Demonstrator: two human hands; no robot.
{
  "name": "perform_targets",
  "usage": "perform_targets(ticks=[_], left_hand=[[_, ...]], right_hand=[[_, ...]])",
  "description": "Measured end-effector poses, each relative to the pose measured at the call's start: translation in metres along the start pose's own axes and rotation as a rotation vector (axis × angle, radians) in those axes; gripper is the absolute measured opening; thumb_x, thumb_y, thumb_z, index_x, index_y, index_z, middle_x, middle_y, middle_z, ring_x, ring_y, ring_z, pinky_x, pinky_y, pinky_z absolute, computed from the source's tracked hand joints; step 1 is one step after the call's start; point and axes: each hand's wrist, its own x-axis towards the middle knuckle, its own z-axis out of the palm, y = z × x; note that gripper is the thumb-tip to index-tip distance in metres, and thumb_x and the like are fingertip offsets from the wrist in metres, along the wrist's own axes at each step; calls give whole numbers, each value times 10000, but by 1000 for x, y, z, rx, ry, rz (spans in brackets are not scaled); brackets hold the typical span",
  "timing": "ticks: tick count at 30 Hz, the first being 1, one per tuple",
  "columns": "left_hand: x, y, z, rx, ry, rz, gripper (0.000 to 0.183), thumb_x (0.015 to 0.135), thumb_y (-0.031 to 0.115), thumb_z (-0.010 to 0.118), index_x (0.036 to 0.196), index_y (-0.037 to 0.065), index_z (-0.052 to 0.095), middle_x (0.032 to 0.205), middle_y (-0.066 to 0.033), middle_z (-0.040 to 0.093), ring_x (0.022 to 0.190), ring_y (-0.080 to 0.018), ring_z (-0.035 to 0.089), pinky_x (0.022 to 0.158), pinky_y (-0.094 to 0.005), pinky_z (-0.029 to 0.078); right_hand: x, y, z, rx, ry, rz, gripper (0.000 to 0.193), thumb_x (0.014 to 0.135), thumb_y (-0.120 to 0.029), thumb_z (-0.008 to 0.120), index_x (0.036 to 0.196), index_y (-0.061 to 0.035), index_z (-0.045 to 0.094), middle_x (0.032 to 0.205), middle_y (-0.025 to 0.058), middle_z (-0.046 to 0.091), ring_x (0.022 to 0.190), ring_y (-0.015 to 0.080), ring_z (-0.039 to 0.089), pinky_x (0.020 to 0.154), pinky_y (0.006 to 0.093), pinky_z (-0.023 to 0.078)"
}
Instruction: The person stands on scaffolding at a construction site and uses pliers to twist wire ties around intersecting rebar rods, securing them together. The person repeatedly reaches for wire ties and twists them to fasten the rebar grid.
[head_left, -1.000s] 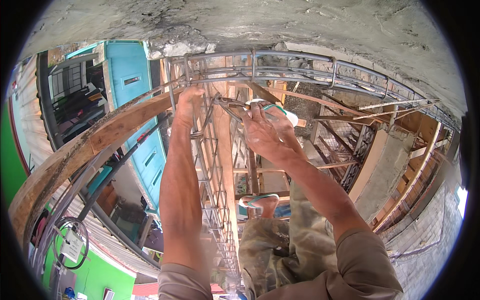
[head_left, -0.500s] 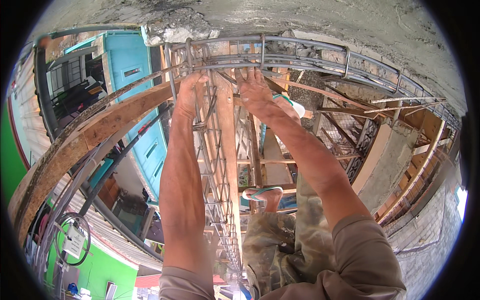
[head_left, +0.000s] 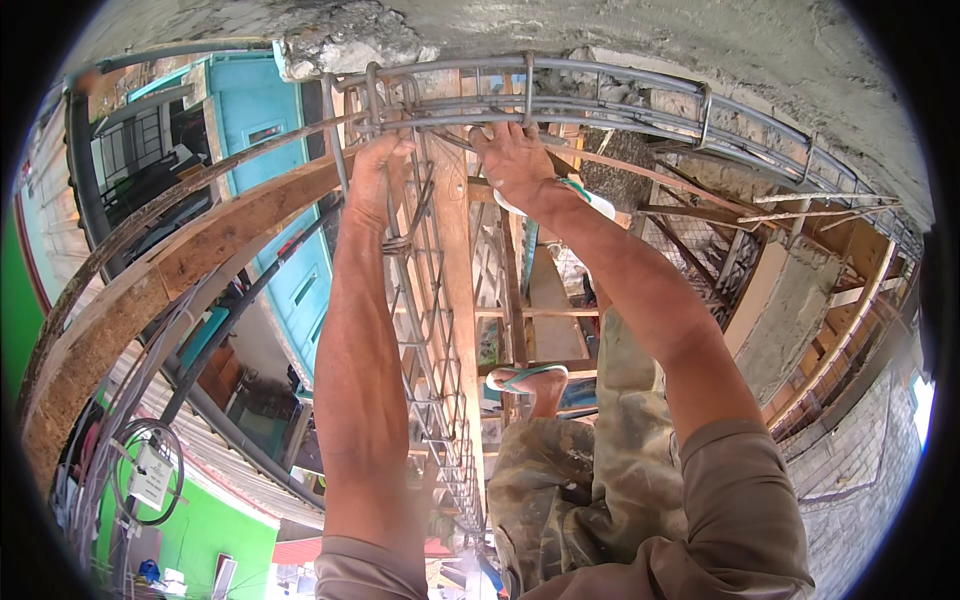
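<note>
A long grey rebar cage (head_left: pixel 529 85) with stirrups runs along under the rough concrete edge. My left hand (head_left: pixel 378 170) is closed at its left end, where a second, descending rebar cage (head_left: pixel 397 245) meets it; the thumb shows, while most fingers are hidden. To the right, my right hand (head_left: pixel 513 165) has its fingers bent over the long cage's lower bar, their tips partly hidden. A wooden board (head_left: pixel 459 300) runs down between my forearms, beside the descending cage.
Below, a sandalled foot (head_left: pixel 530 380) rests on timber framing, with open gaps down between the members. A curved wooden beam (head_left: pixel 180 270) and cables with a white tag (head_left: pixel 152 476) lie left. Rough concrete (head_left: pixel 640 25) overhangs the top; a concrete-faced block (head_left: pixel 790 310) stands right.
Both hands and the long cage sit slightly higher in the picture. My right fingers look more bent at the bar. More of the sandal near my right wrist now shows.
</note>
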Motion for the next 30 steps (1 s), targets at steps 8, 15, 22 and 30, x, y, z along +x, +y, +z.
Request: perform_targets(ticks=[8,15,22,30], left_hand=[[-11,1,3,251,299,23,544,734,286,626,1167,-37,559,1203,-134,556,1172,-269,453,1003,-375,337],[-101,-48,111,1045,544,824,706,860,171,652,1406,-108,300,1455,-301,331,1394,-389,290,1137,-412,239],[-102,-191,115,690,211,-51,504,907,118,572,1367,-25,424,1276,-265,551,1215,-324,536,1031,-409,393],[-50,-57,113,895,874,774,337,970,164,508,1237,-36,550,1170,-241,609,1176,-331,517,984,-385,399]], right_hand=[[11,12,-34,389,-499,-55,492,862,-157,509,1338,-71,417,1128,243,600,1128,343,557,969,414,437],[3,37,10,671,-324,-1,252,860,-211,519,1046,-65,608,1146,170,609,1038,315,579,909,420,430],[22,33,14,381,-442,-318,268,871,-209,467,962,-55,667,1068,128,630,958,297,628,807,416,504],[18,24,10,679,-479,58,354,895,-301,492,1119,-57,616,1200,198,585,1095,312,572,936,409,439]])
